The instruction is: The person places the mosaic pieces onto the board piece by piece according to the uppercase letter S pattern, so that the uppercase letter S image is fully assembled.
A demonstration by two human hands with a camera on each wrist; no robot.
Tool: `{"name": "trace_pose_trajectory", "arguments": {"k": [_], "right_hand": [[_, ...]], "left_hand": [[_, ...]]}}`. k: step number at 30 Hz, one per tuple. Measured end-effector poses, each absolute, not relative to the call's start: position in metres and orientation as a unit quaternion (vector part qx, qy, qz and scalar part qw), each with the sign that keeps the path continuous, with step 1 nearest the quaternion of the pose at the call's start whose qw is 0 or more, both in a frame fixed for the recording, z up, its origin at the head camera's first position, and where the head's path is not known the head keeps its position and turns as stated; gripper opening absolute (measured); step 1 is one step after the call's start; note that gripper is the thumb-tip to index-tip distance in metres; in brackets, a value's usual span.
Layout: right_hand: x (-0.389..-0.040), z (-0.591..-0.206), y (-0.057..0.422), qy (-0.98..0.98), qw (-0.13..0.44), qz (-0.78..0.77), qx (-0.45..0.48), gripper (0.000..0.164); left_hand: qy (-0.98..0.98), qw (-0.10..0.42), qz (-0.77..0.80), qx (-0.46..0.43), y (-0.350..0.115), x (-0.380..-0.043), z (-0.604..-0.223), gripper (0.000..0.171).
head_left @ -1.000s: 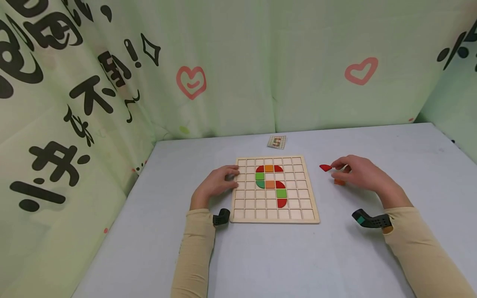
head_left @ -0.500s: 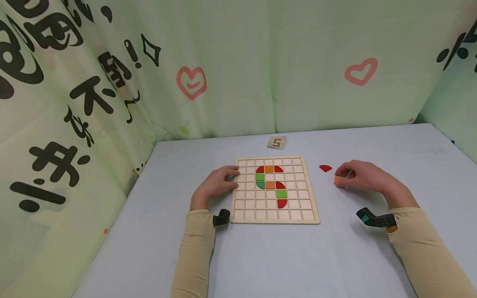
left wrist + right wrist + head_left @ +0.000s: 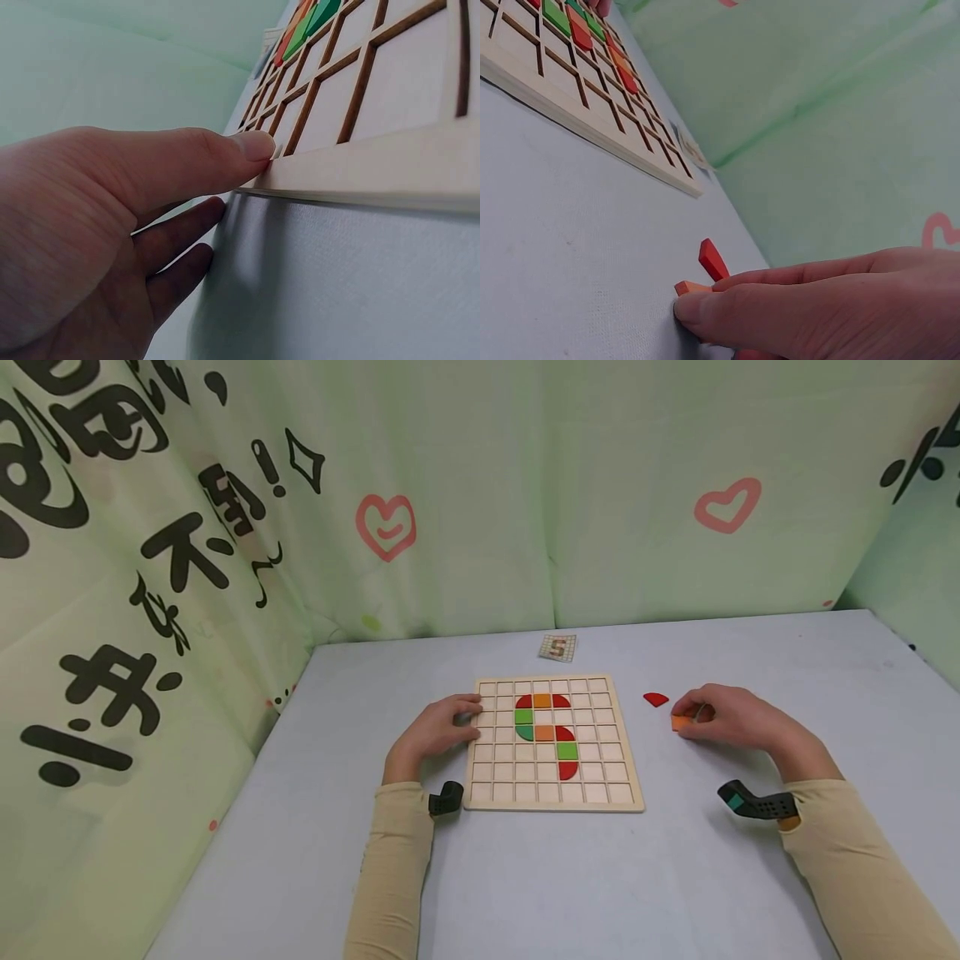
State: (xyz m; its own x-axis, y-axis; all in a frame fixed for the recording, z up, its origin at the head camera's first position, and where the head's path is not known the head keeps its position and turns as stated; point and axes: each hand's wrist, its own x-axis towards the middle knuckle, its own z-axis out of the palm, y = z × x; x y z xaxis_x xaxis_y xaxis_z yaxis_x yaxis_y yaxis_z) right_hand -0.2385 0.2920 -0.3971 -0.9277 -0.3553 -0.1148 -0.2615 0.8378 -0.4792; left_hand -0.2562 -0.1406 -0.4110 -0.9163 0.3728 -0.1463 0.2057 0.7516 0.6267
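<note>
My left hand (image 3: 433,727) rests against the left edge of a wooden grid board (image 3: 555,806). In the left wrist view its thumb (image 3: 251,146) touches the board's rim, and the other visible fingers extend beside it. Red, orange and green tiles sit in some of the board's squares, in a curving line. To the right of the board, my right hand (image 3: 731,718) pinches an orange square tile (image 3: 678,723) between thumb and finger, low at the tabletop. Just beyond it lies a red quarter-circle tile (image 3: 656,699), seen edge-on in the right wrist view.
A small card (image 3: 557,647) with a grid and a figure printed on it lies behind the board. The white table (image 3: 540,885) backs onto a pale green curtain (image 3: 480,485) with hearts and black lettering.
My right hand has drawn slightly back from beside the red tile and taken the orange tile between its fingers. The left hand and the board have stayed in place.
</note>
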Motion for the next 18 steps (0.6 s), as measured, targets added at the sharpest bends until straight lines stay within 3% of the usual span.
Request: {"name": "trace_pose_trajectory", "arguments": {"k": [18], "right_hand": [[-0.2394, -0.3985, 0.288, 0.953, 0.09, -0.232, -0.172, 0.034]], "left_hand": [[0.928, 0.131, 0.31, 0.16, -0.1412, -0.2569, -0.4124, 0.049]]}}
